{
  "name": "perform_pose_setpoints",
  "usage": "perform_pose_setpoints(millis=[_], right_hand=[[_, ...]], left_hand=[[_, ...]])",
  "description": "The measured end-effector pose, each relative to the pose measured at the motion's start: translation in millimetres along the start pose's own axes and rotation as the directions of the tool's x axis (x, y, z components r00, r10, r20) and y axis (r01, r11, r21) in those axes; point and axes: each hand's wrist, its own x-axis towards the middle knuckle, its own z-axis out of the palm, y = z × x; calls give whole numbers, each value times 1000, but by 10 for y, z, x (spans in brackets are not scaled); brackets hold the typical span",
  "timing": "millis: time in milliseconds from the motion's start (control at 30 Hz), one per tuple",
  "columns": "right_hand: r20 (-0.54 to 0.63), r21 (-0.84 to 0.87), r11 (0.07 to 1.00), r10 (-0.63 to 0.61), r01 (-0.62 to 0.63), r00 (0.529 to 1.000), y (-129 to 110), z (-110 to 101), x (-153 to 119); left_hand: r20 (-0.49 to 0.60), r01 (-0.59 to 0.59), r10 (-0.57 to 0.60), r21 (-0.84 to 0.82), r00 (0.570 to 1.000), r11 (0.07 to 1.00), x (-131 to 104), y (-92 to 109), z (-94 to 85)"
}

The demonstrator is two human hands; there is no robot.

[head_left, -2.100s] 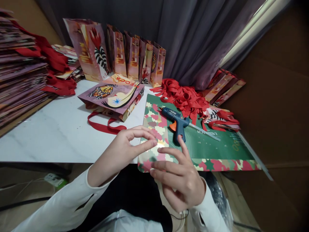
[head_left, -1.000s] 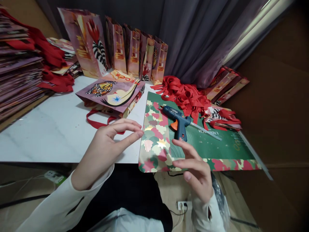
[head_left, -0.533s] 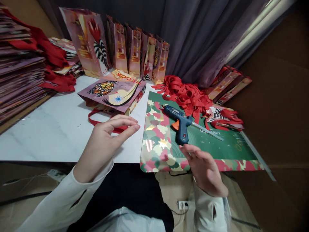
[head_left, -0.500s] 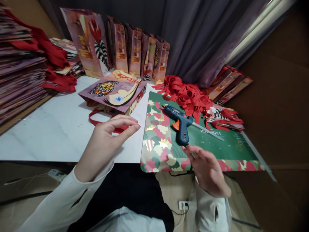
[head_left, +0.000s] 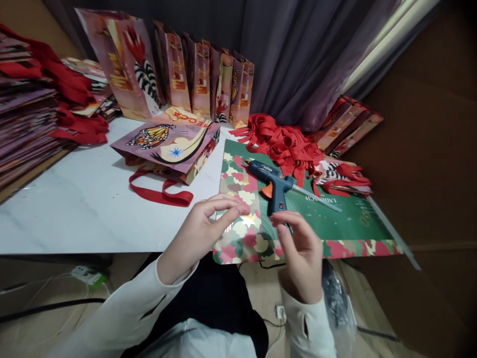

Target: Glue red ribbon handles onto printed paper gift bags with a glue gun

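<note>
Over the edge of the green patterned board (head_left: 238, 248), my left hand (head_left: 208, 228) hovers with its fingers stretched out and its thumb slightly apart. No object shows in it. My right hand (head_left: 300, 248) is just below the handle of the blue glue gun (head_left: 276, 184), fingers loosely bent, thumb apart, nothing visible between them. The glue gun lies on its side on the board, a glue stick (head_left: 316, 196) projecting from its rear. Left of it, a printed paper bag (head_left: 164, 141) with a butterfly lies on the white table, its red ribbon handle (head_left: 160, 194) looped toward me.
Finished-looking bags (head_left: 201, 79) stand along the curtain. Red ribbons (head_left: 283, 144) are heaped behind the glue gun, beside folded printed pieces (head_left: 343, 178). A tall stack of flat bags (head_left: 26, 119) rises at the left. A power strip (head_left: 87, 274) hangs below the table.
My left hand has moved right, away from the bag's ribbon handle to the board. My right hand has shifted slightly left and its fingers are more bent. The view has turned a little.
</note>
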Motion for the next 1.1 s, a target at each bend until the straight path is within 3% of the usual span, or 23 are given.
perform_pose_setpoints(millis=[133, 267, 500, 633, 767, 900, 1000, 1100], right_hand=[[62, -87, 990, -103, 108, 993, -89, 215, 70], [15, -105, 982, -159, 160, 987, -79, 257, 94], [141, -185, 957, -200, 225, 970, -32, 144, 75], [119, -376, 874, -285, 309, 951, -24, 127, 52], [70, -358, 900, -237, 247, 969, 6, 103, 9], [-6, -203, 978, -45, 42, 999, 101, -34, -117], [-20, -19, 995, 98, -99, 995, 174, -161, -228], [-76, -24, 989, 142, -145, 987, 174, -209, -274]], left_hand=[[50, 5, -4, -32, 999, 999, -17, 46, 66], [86, 8, -5, -33, 996, 999, -37, 79, 60], [79, -34, 10, 317, 997, 948, -147, 4, 38], [200, -52, -32, 403, 979, 914, -208, -34, 43], [245, 82, -154, 281, 957, 956, -214, -50, -14], [294, 301, -298, 37, 908, 953, -218, -44, -133], [327, 373, -311, -147, 892, 916, -217, -47, -190], [357, 420, -319, -251, 878, 872, -203, -63, -183]])
